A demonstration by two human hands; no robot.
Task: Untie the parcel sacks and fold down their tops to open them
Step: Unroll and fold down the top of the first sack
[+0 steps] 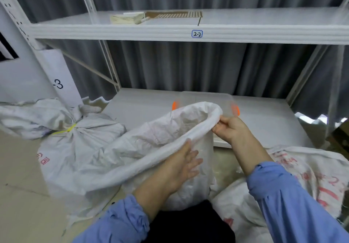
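My right hand (231, 129) pinches the open sack's (143, 144) rolled rim at its far-right edge. My left hand (184, 162) presses flat, fingers straight, against the near wall just under the rim.

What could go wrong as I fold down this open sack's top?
The right hand pinches only a small bit of rim on the open sack, so it may slip and flop back. The flat left hand only presses it. The clear bin behind the mouth might get knocked.
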